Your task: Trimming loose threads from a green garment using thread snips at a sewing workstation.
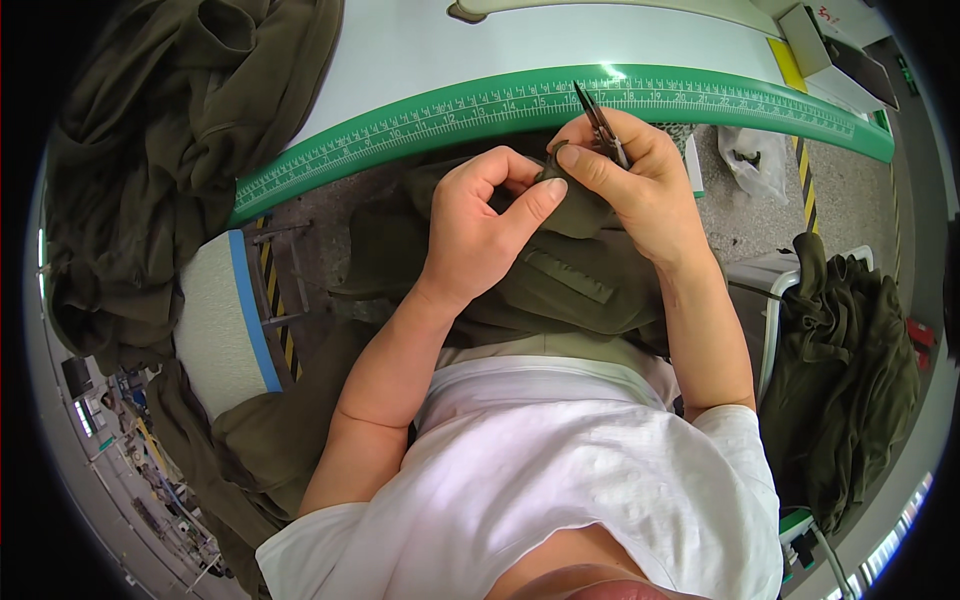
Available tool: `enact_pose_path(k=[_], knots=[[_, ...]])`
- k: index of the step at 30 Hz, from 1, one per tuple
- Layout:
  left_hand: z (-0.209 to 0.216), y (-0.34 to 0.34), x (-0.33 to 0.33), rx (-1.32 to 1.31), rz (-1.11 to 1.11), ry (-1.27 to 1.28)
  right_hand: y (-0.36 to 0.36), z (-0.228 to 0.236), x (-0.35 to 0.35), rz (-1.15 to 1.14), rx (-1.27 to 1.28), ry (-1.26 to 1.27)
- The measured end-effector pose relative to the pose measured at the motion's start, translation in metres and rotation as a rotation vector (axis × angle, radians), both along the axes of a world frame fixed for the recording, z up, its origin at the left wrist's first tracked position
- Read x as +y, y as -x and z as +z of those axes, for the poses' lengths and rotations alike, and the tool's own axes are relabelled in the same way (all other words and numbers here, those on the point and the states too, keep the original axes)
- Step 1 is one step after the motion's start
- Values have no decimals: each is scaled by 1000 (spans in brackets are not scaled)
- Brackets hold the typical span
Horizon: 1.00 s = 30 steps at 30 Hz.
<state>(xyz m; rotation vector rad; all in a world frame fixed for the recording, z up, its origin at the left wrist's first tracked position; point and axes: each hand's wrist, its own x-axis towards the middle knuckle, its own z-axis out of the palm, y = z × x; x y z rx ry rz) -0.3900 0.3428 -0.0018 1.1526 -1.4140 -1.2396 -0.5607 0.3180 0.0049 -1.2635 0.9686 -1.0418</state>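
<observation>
An olive-green garment (pixel 560 275) lies across my lap, with one edge lifted in front of me. My left hand (pixel 478 222) pinches that edge between thumb and forefinger. Close beside it, my right hand (pixel 640 185) pinches the same piece of cloth with its thumb and forefinger. Small dark thread snips (pixel 597 118) are also tucked in my right hand, their points sticking up past the fingers over the table edge. The cloth between the thumbs is bunched, so its exact shape is partly hidden.
A white table (pixel 400 50) has a green ruler strip (pixel 480 112) along its near edge. More olive garments (pixel 180 120) are heaped at the left. Others (pixel 845 370) hang over a white-railed rack at the right. A clear plastic bag (pixel 755 165) sits on the floor beyond.
</observation>
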Motion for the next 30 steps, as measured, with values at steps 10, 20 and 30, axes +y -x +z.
enact_pose_path(k=[10,20,30], knots=[[0,1,3,110,0,-89,0,-5,0,-17,-91,-101],[-7,-2,1,119,-44,1,0,-7,1,-6,-209,-176],[-16,-4,0,63,-36,118,0,-7,1,30,-246,-217]])
